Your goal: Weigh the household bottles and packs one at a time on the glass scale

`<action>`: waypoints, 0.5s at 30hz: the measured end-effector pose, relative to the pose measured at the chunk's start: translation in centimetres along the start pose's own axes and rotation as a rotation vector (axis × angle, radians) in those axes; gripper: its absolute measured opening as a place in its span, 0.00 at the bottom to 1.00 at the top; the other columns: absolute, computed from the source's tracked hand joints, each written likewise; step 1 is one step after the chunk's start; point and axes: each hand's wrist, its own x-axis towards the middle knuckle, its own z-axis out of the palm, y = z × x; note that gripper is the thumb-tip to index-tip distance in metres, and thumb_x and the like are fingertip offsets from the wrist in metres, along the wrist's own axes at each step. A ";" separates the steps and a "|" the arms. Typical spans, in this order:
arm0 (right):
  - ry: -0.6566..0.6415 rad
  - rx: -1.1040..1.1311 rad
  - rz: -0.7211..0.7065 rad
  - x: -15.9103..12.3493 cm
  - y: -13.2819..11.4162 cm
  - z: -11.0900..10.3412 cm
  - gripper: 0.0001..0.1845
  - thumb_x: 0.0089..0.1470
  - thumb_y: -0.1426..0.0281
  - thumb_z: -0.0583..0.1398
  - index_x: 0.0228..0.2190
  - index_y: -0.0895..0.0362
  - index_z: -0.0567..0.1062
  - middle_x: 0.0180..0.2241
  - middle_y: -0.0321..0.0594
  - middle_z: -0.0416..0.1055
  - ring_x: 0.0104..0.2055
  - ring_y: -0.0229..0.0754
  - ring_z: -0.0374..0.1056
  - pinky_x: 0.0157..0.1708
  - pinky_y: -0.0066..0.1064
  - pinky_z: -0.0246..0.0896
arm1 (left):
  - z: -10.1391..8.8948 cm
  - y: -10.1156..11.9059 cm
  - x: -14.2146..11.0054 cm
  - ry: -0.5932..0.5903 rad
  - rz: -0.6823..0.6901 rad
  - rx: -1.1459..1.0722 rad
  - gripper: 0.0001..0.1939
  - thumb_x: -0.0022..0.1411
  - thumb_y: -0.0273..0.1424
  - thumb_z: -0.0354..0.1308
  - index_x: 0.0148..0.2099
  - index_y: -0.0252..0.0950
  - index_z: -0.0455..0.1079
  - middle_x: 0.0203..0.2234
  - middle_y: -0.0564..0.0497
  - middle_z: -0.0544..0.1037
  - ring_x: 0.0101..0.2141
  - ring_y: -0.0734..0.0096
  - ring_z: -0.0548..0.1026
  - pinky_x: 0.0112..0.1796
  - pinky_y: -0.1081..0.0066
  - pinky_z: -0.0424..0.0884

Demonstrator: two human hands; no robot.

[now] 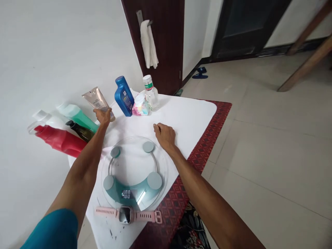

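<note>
My left hand (104, 117) is wrapped around the lower end of a beige-pink squeeze tube (97, 98), which leans by the wall at the back left of the table. My right hand (165, 135) rests loosely curled on the white cloth, and I see nothing in its fingers. Between my arms lies a round glass bathroom scale (127, 191), its display lit with zeros. A pink-strapped smartwatch (125, 215) is stretched flat in front of the scale. Right of the tube stand a blue bottle (124, 97), a small colourful container (140, 106) and a clear jar (151, 93) with a white lid.
At the left, a red bottle (61, 139), a dark bottle (80, 130) and a green bottle (83, 117) stand against the wall. Patterned red cloth (204, 148) borders the table's right edge. A white towel (149, 45) hangs on the door handle; slippers (200, 73) lie on the floor.
</note>
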 end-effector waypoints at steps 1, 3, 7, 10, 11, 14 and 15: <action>-0.006 -0.012 0.003 0.0 -0.1 0.0 0.22 0.83 0.66 0.57 0.33 0.53 0.80 0.40 0.44 0.88 0.41 0.47 0.78 0.39 0.36 0.49 | 0.4 0.0 0.4 0.009 -0.006 0.000 0.33 0.65 0.30 0.77 0.63 0.38 0.61 0.65 0.30 0.79 0.69 0.40 0.80 0.71 0.45 0.75; -0.005 -0.022 0.000 0.1 -0.1 0.1 0.22 0.83 0.66 0.57 0.33 0.53 0.79 0.38 0.44 0.87 0.40 0.47 0.77 0.39 0.36 0.48 | 1.1 -0.2 1.1 0.025 -0.027 0.005 0.34 0.66 0.28 0.76 0.64 0.37 0.59 0.68 0.27 0.77 0.71 0.40 0.79 0.72 0.45 0.74; 0.002 -0.026 -0.008 0.2 0.1 0.3 0.24 0.82 0.67 0.57 0.30 0.52 0.77 0.34 0.43 0.84 0.37 0.46 0.74 0.37 0.36 0.47 | 2.4 -1.2 2.2 0.056 -0.094 0.027 0.35 0.67 0.24 0.74 0.66 0.36 0.58 0.71 0.21 0.73 0.74 0.37 0.76 0.73 0.44 0.73; -0.009 -0.032 -0.003 0.2 0.1 0.3 0.24 0.82 0.66 0.57 0.29 0.52 0.75 0.33 0.43 0.83 0.36 0.47 0.72 0.38 0.36 0.47 | 2.8 -1.8 2.6 0.066 -0.127 0.038 0.35 0.68 0.26 0.74 0.67 0.36 0.57 0.71 0.21 0.73 0.73 0.34 0.76 0.72 0.41 0.74; -0.015 -0.033 0.002 0.2 0.0 0.3 0.24 0.82 0.66 0.56 0.29 0.52 0.75 0.33 0.43 0.83 0.36 0.47 0.72 0.38 0.36 0.47 | 2.8 -2.0 2.7 0.066 -0.129 0.041 0.36 0.69 0.27 0.75 0.68 0.37 0.57 0.71 0.22 0.74 0.73 0.34 0.77 0.72 0.40 0.74; -0.019 -0.019 0.010 0.2 -0.1 0.2 0.24 0.83 0.67 0.56 0.30 0.52 0.74 0.35 0.44 0.84 0.38 0.47 0.73 0.39 0.36 0.47 | 2.6 -2.2 2.8 0.062 -0.124 0.053 0.36 0.68 0.28 0.76 0.67 0.38 0.57 0.69 0.23 0.75 0.72 0.33 0.77 0.70 0.41 0.76; -0.020 -0.011 0.010 0.1 -0.1 0.1 0.24 0.83 0.66 0.56 0.30 0.52 0.74 0.36 0.44 0.85 0.38 0.47 0.73 0.38 0.36 0.47 | 2.5 -2.3 2.8 0.060 -0.121 0.060 0.36 0.68 0.28 0.76 0.67 0.37 0.57 0.69 0.23 0.74 0.73 0.33 0.77 0.70 0.41 0.76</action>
